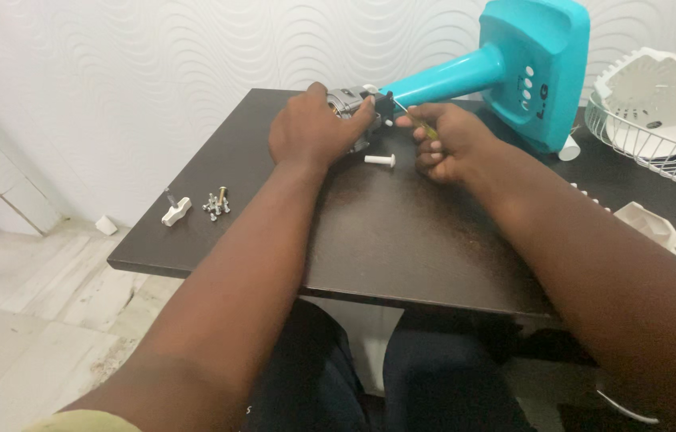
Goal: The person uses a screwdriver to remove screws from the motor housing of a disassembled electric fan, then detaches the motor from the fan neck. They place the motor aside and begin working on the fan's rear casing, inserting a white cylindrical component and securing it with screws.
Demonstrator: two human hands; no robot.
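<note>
Fingers of our left hand point(310, 128) are wrapping closed over the grey fan motor point(343, 102), pinning it against the dark table point(402, 232) at the end of the teal fan stand point(506, 68). Our right hand point(448, 142) is curling shut around a yellow-handled screwdriver point(422, 122), its thin shaft pointing toward the black part just beside the motor. We are keeping a white plastic pin point(380, 161) lying between both hands. Further left, we are seeing a small heap of metal screws point(216, 203) and a white knob piece point(176, 210), loose on the tabletop. At the right edge, a white wire fan guard point(654, 140) is cradling a white plastic housing point(662, 88).
</note>
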